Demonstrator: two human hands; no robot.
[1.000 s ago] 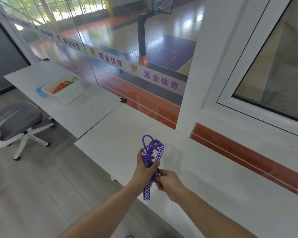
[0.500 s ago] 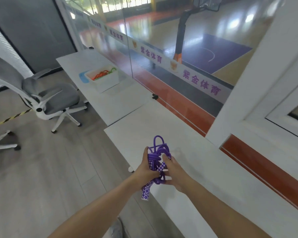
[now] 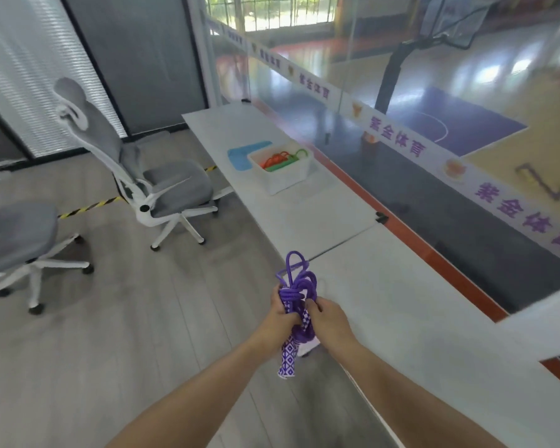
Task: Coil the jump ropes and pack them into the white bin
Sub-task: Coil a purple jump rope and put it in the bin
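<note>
Held between both hands at the near edge of the near white table: one purple jump rope, bundled into a coil. Left hand curled round the bundle from the left, fingers wrapped over the cord and the patterned purple-and-white handle; right hand closed on it from the right, thumb pressed against the wound cord. Coil loops rising above both fists — one tall loop topmost, several tighter turns bunched just under it. Handle hanging below the left fist, past the table edge, tip over the floor. A second handle seemingly tucked between the palms, not clearly separable from the first.

Well apart from the hands, on the far white table: one white bin, open on top, standing beside the glass wall. Inside it, coiled ropes in two colours — orange rope and green rope — exact number of ropes not countable at this size. Touching the bin's far-left corner, one blue lid lying flat.

Two tables counted, set end to end with a thin seam between. Two grey office chairs on the wood floor to the left: nearer chair at the frame edge, farther chair just beside the far table.
</note>
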